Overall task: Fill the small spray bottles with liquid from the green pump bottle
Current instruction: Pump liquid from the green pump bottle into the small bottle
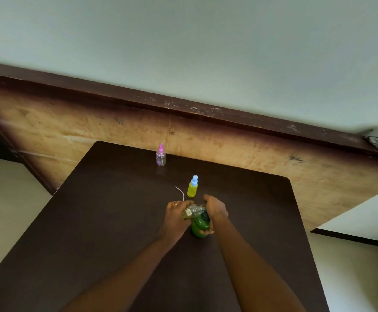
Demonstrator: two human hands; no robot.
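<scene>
Both hands meet over the middle of the dark table (107, 221). Left hand (174, 216), ring on one finger, grasps a small clear bottle (191, 211), which is tipped on its side with its mouth end pointing toward the right hand. Right hand (215, 208) is clamped on the green pump bottle (199, 228), palm over the top and fingertips (206, 232) curling round the near side; the pump head is hidden under the hand. Clear bottle and green bottle touch or overlap right between the two hands, and the exact contact is too blurred to tell. A thin white tube (180, 192) curves out just beyond the left hand's knuckles; cannot tell whether it is held or lying on the table. A yellow-filled spray bottle (192, 188) with a blue cap stands upright just past the hands, between them. A pink-capped spray bottle (161, 155), clear, stands upright well beyond the left hand, near the table's far edge. A wooden board (228, 143) lies past the table, with crumpled cloth (377, 136) far off to the right of the right hand.
</scene>
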